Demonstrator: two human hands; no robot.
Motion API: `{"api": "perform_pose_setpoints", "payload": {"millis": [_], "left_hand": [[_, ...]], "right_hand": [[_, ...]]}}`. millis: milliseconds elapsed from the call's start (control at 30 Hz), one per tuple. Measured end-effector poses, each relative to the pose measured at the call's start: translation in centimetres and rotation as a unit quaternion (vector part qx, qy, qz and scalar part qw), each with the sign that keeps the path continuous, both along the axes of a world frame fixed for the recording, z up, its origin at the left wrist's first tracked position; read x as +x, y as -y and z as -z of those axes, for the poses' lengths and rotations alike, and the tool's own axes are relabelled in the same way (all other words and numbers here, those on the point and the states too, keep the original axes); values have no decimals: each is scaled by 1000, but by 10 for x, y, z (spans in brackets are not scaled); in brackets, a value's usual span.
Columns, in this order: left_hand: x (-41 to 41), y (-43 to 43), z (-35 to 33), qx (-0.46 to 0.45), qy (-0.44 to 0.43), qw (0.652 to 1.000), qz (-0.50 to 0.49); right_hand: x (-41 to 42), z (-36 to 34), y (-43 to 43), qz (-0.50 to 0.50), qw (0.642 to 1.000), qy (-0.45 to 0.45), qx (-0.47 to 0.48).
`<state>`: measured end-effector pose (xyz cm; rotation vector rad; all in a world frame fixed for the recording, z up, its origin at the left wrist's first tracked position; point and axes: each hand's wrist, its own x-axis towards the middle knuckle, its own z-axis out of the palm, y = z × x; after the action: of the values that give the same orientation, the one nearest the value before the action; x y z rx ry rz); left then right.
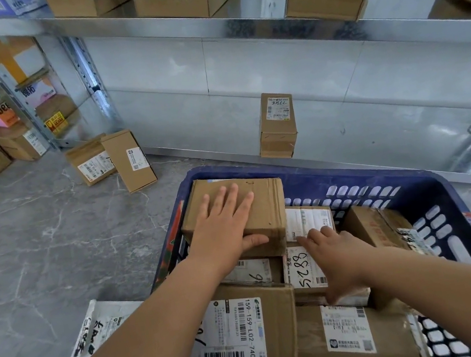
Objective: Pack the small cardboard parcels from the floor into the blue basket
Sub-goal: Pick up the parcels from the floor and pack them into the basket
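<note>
In the blue basket [384,181] at lower centre, the left hand [223,227] lies flat, fingers straight, on a plain brown parcel [263,204], the right hand [341,257] rests spread on a labelled parcel [301,270] beside it, while an upright parcel [276,124] and two overlapping parcels [128,160] sit on the floor [36,242] above.

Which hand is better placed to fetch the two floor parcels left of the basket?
Probably left: the left hand rests at the blue basket's left side, nearer those parcels; the right hand is mid-basket.

Head view — forward and down, close over basket [409,180]
</note>
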<state>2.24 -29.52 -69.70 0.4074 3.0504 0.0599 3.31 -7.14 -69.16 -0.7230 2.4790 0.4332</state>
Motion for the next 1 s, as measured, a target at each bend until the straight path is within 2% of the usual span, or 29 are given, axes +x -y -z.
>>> {"api": "perform_pose_setpoints", "payload": {"millis": [267, 367, 600, 1000], "left_hand": [[5, -6, 3, -12, -14, 1000, 5], [9, -14, 5, -14, -15, 1000, 3], [17, -12, 12, -11, -25, 1000, 4], [5, -6, 5, 9, 13, 1000, 5]], "right_hand": [[12, 2, -21, 81, 996, 20, -25], [17, 8, -20, 75, 997, -3, -23], [13, 6, -22, 84, 996, 11, -32], [26, 20, -9, 91, 993, -48, -63]]}}
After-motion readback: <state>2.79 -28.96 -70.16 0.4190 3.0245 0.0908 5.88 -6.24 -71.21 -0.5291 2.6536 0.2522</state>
